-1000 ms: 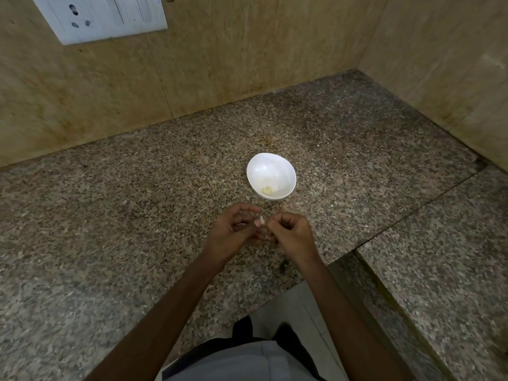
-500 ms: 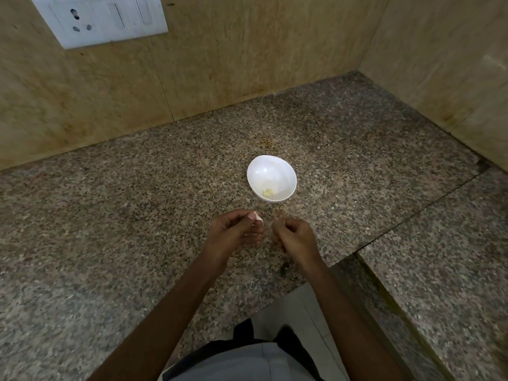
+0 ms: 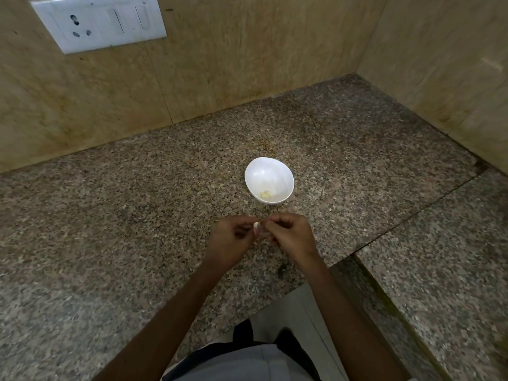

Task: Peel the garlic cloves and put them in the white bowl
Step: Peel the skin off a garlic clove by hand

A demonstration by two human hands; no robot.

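Observation:
A small white bowl (image 3: 270, 171) stands on the granite counter, with a few pale peeled garlic pieces (image 3: 265, 193) at its bottom. Just in front of the bowl, my left hand (image 3: 231, 240) pinches a small whitish garlic clove (image 3: 256, 228) at its fingertips. My right hand (image 3: 291, 235) meets it from the right, its fingers curled and pinching at the same clove. Most of the clove is hidden between the fingertips.
The speckled granite counter (image 3: 137, 215) runs back to tiled walls and turns a corner on the right. A white switch and socket plate (image 3: 99, 22) sits on the back wall at upper left. The counter's front edge is by my body.
My two hands parted slightly half a second ago and have now come back together on the clove. The bowl has not moved.

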